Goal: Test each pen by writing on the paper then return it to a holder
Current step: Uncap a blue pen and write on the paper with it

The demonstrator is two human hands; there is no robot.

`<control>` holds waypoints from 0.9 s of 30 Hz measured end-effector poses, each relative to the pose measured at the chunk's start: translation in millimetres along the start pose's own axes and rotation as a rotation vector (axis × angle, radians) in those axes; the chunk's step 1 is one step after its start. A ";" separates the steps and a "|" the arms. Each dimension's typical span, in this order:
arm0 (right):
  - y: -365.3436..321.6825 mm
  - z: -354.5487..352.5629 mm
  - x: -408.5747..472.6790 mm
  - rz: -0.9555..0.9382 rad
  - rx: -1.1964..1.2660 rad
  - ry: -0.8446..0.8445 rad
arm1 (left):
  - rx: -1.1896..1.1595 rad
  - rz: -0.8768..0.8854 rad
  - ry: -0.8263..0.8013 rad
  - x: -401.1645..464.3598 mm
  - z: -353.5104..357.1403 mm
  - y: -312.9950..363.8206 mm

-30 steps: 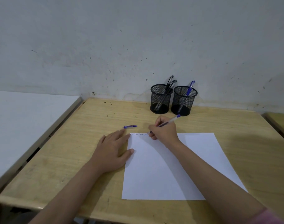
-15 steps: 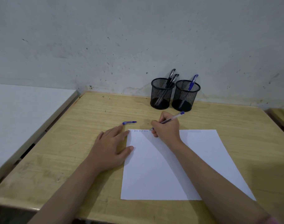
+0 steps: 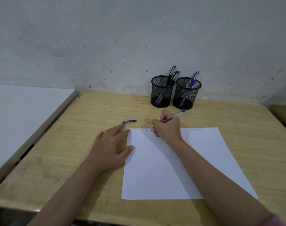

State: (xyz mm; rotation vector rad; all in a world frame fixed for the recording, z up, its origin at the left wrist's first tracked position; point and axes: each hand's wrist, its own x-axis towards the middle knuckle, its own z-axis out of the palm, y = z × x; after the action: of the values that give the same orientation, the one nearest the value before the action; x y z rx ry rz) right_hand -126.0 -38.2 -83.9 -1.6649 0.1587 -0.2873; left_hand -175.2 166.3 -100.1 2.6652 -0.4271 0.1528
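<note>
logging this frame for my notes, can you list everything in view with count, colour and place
paper: 1, white, on the desk, small writing along its top edge
pen: 1, clear with blue end, in the right hand, tip at the paper's top edge
pen cap: 1, blue, on the desk beyond the left hand
holders: 2, black mesh, by the wall; left holder has two black pens, right holder one blue pen
desk: 1, light wood
left hand: flat, at the paper's left edge
right hand: gripping the pen

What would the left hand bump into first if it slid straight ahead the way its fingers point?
Most likely the blue pen cap lying on the table just beyond the left hand. The fingertips point up and rightward at it, with nothing between. Farther along stands the left holder.
</note>
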 end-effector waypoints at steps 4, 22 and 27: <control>0.6 -0.6 0.8 0.004 0.006 0.011 | -0.002 0.004 0.009 0.5 0.6 0.4; -0.7 -3.3 0.5 0.040 0.021 0.048 | -0.015 0.006 0.011 0.0 -0.2 0.4; -5.3 -7.7 -0.3 0.097 0.123 0.108 | -0.087 0.018 0.100 5.3 -2.6 4.9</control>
State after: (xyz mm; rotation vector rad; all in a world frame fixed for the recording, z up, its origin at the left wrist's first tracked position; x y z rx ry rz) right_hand -128.8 -44.9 -77.9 -1.5158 0.2968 -0.3079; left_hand -171.8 161.8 -94.8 2.5563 -0.4164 0.2655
